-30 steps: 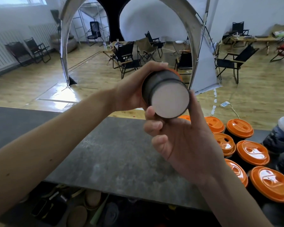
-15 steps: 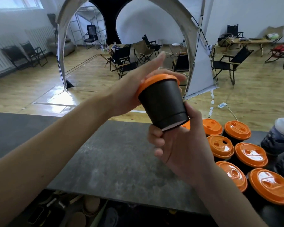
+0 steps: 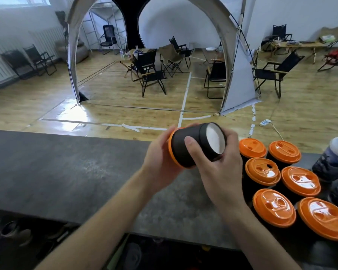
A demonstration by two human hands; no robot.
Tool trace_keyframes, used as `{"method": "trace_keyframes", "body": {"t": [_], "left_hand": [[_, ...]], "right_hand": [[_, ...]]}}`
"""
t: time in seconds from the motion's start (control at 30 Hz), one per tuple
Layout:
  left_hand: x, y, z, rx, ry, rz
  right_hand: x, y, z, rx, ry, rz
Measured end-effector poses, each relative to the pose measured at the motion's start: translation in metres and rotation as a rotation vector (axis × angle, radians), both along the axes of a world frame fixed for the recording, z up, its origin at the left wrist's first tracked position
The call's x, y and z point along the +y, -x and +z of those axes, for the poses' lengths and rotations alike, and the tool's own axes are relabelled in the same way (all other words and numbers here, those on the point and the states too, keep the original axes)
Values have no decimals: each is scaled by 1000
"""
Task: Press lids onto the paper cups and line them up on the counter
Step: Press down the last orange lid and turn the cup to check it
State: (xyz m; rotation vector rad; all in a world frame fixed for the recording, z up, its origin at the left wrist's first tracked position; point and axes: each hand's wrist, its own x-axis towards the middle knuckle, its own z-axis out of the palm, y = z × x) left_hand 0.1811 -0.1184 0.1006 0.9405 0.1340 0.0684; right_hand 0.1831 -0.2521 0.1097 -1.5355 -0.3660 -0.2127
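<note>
cup (image 3: pixel 180 146) lowered, tipped on side; left hand (image 3: pixel 158 160) grasps its lid (image 3: pixel 171 152) end, right hand (image 3: pixel 221 172) curled round base.

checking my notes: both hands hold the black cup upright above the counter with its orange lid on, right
Not upright. The head view shows the black cup held on its side, orange lid pointing left. The left hand and right hand do hold it above the counter.
</note>
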Motion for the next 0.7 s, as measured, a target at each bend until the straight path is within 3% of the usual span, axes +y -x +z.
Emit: {"method": "trace_keyframes", "body": {"t": [0.1,0.17,0.37,0.43,0.57,0.7], "left_hand": [[-4,7,-36,18,398,96],[-10,9,-46,65,471,129],[-14,10,-56,45,522,148],[-6,8,-59,24,404,160],[4,23,-68,0,-148,37],[-6,48,-99,24,-526,-50]], "right_hand": [[4,-11,-9,-288,347,-43],[13,-11,-12,-253,559,52],[18,-14,-16,-219,576,133],[10,-12,-22,-198,485,178],[-25,2,-53,-74,297,231],[-61,30,-106,38,304,155]]}}
